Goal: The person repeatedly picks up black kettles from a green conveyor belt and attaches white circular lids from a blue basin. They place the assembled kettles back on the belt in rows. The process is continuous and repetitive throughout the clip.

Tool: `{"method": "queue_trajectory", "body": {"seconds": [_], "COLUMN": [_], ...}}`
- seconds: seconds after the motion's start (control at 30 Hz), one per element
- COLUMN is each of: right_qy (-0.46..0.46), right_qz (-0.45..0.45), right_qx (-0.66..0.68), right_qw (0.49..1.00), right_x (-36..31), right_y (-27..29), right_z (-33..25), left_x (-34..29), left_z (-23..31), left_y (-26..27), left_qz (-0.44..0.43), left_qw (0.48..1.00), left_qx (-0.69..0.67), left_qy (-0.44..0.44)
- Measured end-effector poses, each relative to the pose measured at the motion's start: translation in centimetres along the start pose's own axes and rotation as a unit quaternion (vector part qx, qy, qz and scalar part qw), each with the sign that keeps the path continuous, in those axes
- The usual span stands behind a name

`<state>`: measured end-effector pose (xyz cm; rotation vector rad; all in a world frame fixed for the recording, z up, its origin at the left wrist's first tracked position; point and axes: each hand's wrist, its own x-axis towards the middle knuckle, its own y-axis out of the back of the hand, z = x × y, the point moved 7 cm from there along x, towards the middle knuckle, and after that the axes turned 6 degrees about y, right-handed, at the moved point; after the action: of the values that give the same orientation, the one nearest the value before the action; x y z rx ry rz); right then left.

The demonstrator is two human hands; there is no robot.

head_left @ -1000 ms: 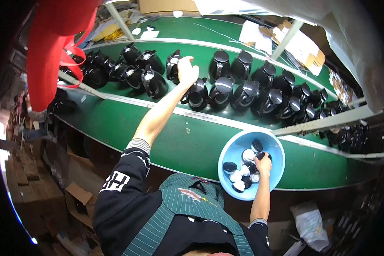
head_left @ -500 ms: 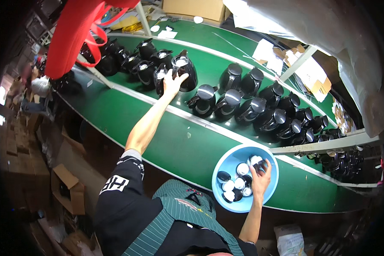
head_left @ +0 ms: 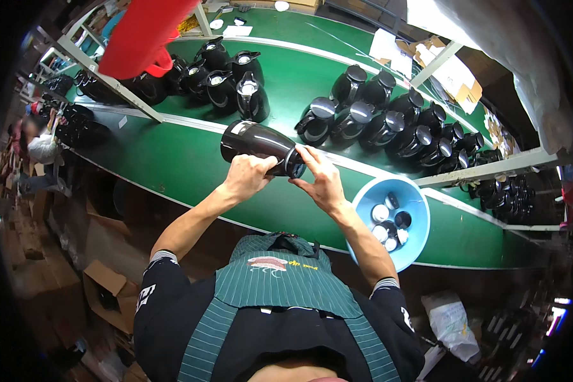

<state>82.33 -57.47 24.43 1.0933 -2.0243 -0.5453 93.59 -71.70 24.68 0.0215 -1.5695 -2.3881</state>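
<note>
While the left hand point(head_left: 249, 176) clenches the near side of a black jug point(head_left: 261, 139), tipped sideways above the bench's point(head_left: 172, 170) front strip, the right hand point(head_left: 325, 183) grasps its mouth end between thumb and fingers. Green surface lies open toward the front edge and between two groups of standing jugs point(head_left: 383, 129): at least five left, ten right. One blue bowl point(head_left: 421, 219), near that edge, holds at least six lids point(head_left: 402, 220).
</note>
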Motion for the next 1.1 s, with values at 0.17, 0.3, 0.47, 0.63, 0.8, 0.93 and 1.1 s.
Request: {"method": "queue_trajectory", "body": {"seconds": [0.17, 0.3, 0.47, 0.63, 0.8, 0.93, 1.1], "right_qy": [0.097, -0.528, -0.392, -0.082, -0.345, -0.488, -0.517], "right_qz": [0.005, -0.016, -0.082, 0.033, 0.099, 0.202, 0.238], "right_qx": [-0.12, 0.319, 0.004, -0.178, 0.129, 0.418, 0.503], "right_qw": [0.988, 0.787, 0.916, 0.98, 0.925, 0.739, 0.651], "right_x": [1.8, 0.4, -2.0, 1.5, 0.4, -3.5, -5.0], "right_y": [-4.3, -9.7, -9.9, -7.0, -8.1, -11.2, -11.7], "right_z": [-3.1, 2.2, 2.3, -3.5, -1.0, 2.7, 3.8], "left_x": [-1.1, -1.6, -0.6, 0.5, 0.2, -0.8, -0.5], "left_z": [-4.7, -6.9, -9.1, -8.2, -7.0, -5.7, -6.0], "left_y": [2.3, 2.4, 1.9, 0.8, -1.5, -3.3, -5.0], "left_qz": [-0.03, -0.018, -0.013, -0.036, -0.011, 0.014, 0.046], "left_qw": [0.999, 0.998, 0.995, 0.99, 0.987, 0.984, 0.977], "left_qx": [-0.002, -0.005, -0.007, -0.049, -0.046, 0.011, 0.028], "left_qy": [-0.042, -0.065, -0.095, -0.125, -0.155, -0.177, -0.207]}}
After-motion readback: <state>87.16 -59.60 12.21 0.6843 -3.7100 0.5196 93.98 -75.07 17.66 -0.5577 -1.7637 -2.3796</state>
